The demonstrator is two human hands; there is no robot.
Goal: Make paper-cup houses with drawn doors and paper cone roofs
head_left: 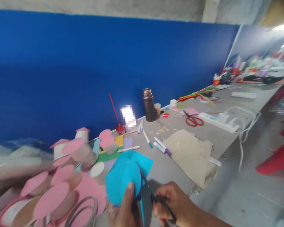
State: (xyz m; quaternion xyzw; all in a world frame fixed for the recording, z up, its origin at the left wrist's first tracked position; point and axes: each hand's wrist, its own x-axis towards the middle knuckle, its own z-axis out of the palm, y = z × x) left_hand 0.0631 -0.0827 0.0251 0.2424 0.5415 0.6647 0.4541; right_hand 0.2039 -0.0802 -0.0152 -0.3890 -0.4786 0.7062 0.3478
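My left hand [124, 209] pinches a sheet of cyan paper [126, 176] at the bottom middle, thumb on top. My right hand [174, 203] grips black scissors [159, 200], whose blades reach into the paper's right edge. Both hands hover over the grey table [217, 138]. Left of them lies a heap of paper cups topped with pink paper discs [61, 186].
Several marker pens [156, 143] and a brown cloth [191, 154] lie ahead. Further back are a dark flask [149, 104], red scissors [193, 119], a white power strip [219, 121] with cables, and coloured sticks [196, 93]. A blue wall runs behind; red chairs [279, 157] stand right.
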